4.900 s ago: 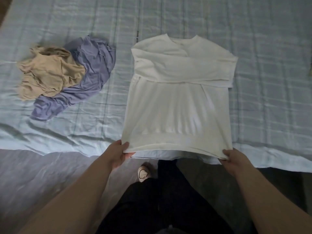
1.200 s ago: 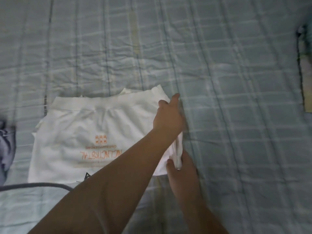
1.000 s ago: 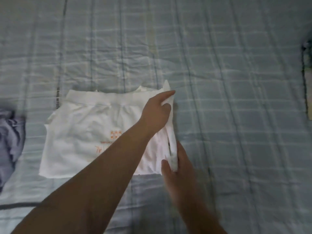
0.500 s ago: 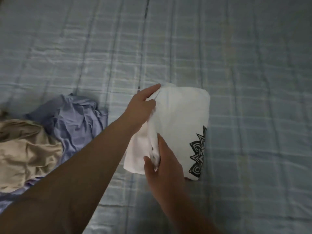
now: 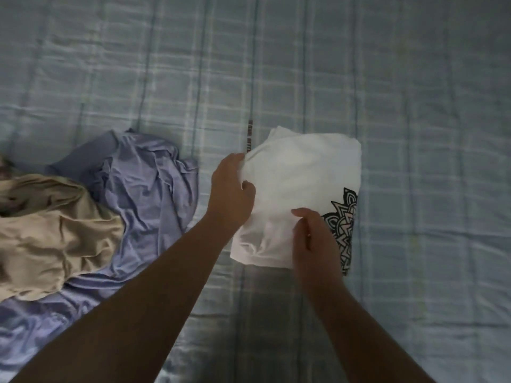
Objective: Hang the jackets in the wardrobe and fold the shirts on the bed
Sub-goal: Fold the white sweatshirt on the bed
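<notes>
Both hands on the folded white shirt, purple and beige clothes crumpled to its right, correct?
No. The head view shows the purple garment and beige garment crumpled left of the white shirt; the left hand and right hand are on it.

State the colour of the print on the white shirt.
The white shirt's print is black with faint pink touches; head view.

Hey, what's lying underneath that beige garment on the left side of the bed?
A crumpled purple garment lies under the beige garment, sticking out behind it, beside it and in front of it. Whatever else sits beneath the beige cloth is covered.
</notes>
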A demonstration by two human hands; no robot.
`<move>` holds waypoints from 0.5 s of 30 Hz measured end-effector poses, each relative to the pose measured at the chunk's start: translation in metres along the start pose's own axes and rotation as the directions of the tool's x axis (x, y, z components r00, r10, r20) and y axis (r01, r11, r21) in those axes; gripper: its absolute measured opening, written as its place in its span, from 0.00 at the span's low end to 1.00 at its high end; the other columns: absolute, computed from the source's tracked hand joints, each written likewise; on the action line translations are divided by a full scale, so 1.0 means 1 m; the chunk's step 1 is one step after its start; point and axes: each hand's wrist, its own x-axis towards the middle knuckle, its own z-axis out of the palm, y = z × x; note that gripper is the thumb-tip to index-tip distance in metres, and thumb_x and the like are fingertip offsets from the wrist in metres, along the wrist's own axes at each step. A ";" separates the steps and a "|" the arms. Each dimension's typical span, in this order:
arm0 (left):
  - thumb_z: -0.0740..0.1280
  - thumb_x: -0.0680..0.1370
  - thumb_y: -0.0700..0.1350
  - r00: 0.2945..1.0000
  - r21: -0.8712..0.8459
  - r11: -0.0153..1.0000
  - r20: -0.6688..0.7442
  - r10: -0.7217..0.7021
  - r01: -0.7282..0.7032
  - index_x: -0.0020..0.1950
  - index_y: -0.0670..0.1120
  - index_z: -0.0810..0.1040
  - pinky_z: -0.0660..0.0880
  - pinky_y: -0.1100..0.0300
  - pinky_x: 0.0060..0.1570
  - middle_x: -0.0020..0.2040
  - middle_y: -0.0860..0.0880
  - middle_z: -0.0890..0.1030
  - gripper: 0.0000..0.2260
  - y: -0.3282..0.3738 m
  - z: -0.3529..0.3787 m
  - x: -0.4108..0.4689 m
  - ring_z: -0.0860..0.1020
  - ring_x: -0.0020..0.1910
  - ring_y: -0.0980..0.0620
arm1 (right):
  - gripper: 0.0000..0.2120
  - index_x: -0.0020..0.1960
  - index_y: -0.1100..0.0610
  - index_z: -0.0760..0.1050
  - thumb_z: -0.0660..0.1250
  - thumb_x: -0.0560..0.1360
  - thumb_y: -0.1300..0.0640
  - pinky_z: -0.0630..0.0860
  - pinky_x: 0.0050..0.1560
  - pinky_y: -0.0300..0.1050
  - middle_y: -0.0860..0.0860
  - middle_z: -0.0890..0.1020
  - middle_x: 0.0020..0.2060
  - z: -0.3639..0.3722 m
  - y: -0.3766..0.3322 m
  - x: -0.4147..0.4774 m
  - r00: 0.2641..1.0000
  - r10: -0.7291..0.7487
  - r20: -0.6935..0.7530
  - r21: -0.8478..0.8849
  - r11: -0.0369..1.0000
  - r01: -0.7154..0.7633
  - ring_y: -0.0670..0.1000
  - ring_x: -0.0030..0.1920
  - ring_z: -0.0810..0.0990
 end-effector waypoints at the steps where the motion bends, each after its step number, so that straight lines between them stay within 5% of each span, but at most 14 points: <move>1: 0.60 0.69 0.40 0.995 0.113 0.989 -0.019 0.102 -0.100 0.72 0.38 0.70 0.59 0.53 0.74 0.73 0.38 0.69 0.29 0.001 0.003 -0.011 0.66 0.72 0.38 | 0.14 0.60 0.52 0.76 0.57 0.79 0.61 0.75 0.57 0.50 0.48 0.80 0.52 -0.009 0.007 0.005 0.998 -0.039 -0.058 -0.045 0.998 0.036 0.50 0.54 0.77; 5: 0.60 0.75 0.43 0.875 0.487 0.729 0.218 0.432 -0.481 0.77 0.43 0.65 0.54 0.43 0.76 0.79 0.40 0.59 0.28 0.001 0.019 -0.049 0.54 0.79 0.39 | 0.20 0.67 0.58 0.74 0.58 0.76 0.61 0.65 0.71 0.54 0.55 0.75 0.66 -0.030 0.039 0.026 0.971 -0.212 -0.108 -0.314 0.934 0.169 0.56 0.69 0.69; 9: 0.53 0.82 0.52 0.844 0.598 0.595 0.374 0.385 -0.536 0.80 0.48 0.58 0.53 0.41 0.76 0.80 0.42 0.57 0.26 -0.019 0.048 -0.066 0.50 0.80 0.42 | 0.26 0.77 0.61 0.61 0.55 0.81 0.54 0.54 0.77 0.58 0.59 0.61 0.77 -0.020 0.078 0.031 0.966 -0.250 0.063 -0.521 0.817 0.245 0.59 0.78 0.55; 15: 0.54 0.84 0.55 0.813 0.638 0.508 0.400 0.424 -0.579 0.80 0.51 0.60 0.55 0.41 0.75 0.80 0.44 0.59 0.24 -0.063 0.046 -0.076 0.55 0.80 0.42 | 0.28 0.79 0.59 0.56 0.51 0.81 0.50 0.53 0.77 0.59 0.57 0.57 0.79 -0.007 0.109 0.024 0.949 -0.247 0.196 -0.628 0.712 0.315 0.58 0.79 0.54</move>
